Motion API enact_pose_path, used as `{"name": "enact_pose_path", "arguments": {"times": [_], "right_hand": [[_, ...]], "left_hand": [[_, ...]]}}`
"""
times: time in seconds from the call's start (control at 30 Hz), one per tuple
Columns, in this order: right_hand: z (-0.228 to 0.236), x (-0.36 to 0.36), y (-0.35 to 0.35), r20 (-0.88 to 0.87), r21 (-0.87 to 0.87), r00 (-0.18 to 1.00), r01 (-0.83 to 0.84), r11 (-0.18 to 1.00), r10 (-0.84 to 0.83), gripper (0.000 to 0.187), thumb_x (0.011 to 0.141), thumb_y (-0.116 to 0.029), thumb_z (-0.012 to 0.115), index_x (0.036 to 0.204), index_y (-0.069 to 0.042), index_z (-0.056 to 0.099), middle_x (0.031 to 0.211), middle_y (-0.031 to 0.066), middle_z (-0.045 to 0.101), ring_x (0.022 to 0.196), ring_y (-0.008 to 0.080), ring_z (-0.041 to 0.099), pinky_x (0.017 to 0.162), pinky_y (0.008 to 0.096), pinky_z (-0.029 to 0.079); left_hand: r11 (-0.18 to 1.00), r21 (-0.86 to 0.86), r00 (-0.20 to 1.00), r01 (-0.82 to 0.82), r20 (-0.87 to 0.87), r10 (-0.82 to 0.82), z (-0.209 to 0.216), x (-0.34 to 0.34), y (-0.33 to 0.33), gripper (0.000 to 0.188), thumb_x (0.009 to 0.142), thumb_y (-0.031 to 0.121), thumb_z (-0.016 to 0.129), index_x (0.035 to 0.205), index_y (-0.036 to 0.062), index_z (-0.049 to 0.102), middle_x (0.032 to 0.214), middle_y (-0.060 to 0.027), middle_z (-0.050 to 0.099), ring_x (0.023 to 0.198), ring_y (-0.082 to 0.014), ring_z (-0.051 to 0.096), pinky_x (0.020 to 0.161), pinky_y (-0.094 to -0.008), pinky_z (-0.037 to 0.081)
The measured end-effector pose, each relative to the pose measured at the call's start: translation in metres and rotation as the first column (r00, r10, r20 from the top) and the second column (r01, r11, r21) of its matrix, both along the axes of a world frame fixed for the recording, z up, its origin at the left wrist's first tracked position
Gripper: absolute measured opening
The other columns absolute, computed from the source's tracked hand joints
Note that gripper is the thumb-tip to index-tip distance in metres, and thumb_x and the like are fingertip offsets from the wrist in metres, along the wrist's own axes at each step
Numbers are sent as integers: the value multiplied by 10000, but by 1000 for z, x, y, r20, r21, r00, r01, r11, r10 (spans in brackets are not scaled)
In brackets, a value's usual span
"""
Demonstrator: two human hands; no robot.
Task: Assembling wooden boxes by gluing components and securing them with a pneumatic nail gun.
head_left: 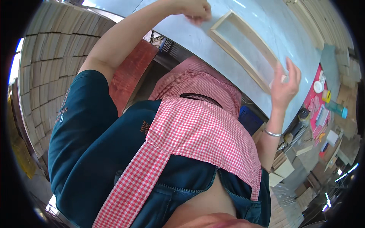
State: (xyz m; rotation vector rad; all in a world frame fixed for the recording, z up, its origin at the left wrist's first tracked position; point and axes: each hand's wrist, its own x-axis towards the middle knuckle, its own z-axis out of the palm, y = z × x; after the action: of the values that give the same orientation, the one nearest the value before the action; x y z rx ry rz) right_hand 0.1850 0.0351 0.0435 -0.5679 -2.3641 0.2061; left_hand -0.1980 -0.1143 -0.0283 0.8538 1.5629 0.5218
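Observation:
A narrow rectangular wooden frame (237, 51) lies on the pale, glossy tabletop (182, 34), slanting from upper middle down to the right. My left hand (195, 10) hovers beyond its upper left corner, apart from it. Its fingers are curled inward and slightly blurred; whatever they hold, if anything, is hidden. At the frame's other short end is my right hand (285, 83), thumb and fingers apart and pointing up. It covers part of that end, and I cannot tell whether it touches the wood. A silver bangle circles the right wrist.
Stacked wooden strips (57, 45) rise at the left, and more long wooden pieces (310, 19) lie at the upper right. A reddish board (131, 72) sits below my left arm. Right of the table stand a teal-capped bottle (336, 109), a tape roll and small tools. A blue crate (249, 121) is under the table.

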Motion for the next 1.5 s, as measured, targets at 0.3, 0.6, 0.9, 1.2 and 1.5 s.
{"name": "enact_pose_path", "arguments": {"times": [0.3,0.6,0.9,1.2,1.5], "right_hand": [[-22,-98,-77,162,-75,897,-405,911,411,360,826,-24,681,1174,-114,696,1083,28,619,887,228,621,814,358,510],[-30,-116,-76,135,-196,863,-459,867,487,388,805,36,613,1160,-106,683,992,46,569,832,244,567,759,338,509],[-31,-109,-73,167,-199,866,-439,876,472,393,800,20,589,1164,-104,671,987,65,549,854,259,565,772,351,523],[-18,-44,-28,-219,-241,972,-137,961,84,204,889,-88,655,1092,-80,677,933,59,616,776,210,587,700,299,498],[-43,59,56,-13,-932,953,98,349,-302,178,986,-208,643,998,-31,659,780,-2,612,694,111,537,651,244,479]], "left_hand": [[906,213,912,-366,277,303,34,63,20,222,886,190,789,906,29,637,721,-67,627,621,-164,595,582,-268,522],[904,175,889,-390,327,320,7,58,27,214,862,169,802,866,36,634,689,-68,632,588,-160,590,551,-261,512],[911,237,938,-336,0,346,62,87,19,206,888,144,755,1030,15,680,768,-70,625,639,-137,596,565,-241,501],[831,459,898,-315,-139,417,50,86,4,488,950,320,728,1352,72,603,971,-58,623,854,-127,563,756,-275,483],[771,368,853,-519,173,492,26,76,31,212,990,279,685,1021,75,732,907,-14,630,826,-109,531,784,-247,443]]}}
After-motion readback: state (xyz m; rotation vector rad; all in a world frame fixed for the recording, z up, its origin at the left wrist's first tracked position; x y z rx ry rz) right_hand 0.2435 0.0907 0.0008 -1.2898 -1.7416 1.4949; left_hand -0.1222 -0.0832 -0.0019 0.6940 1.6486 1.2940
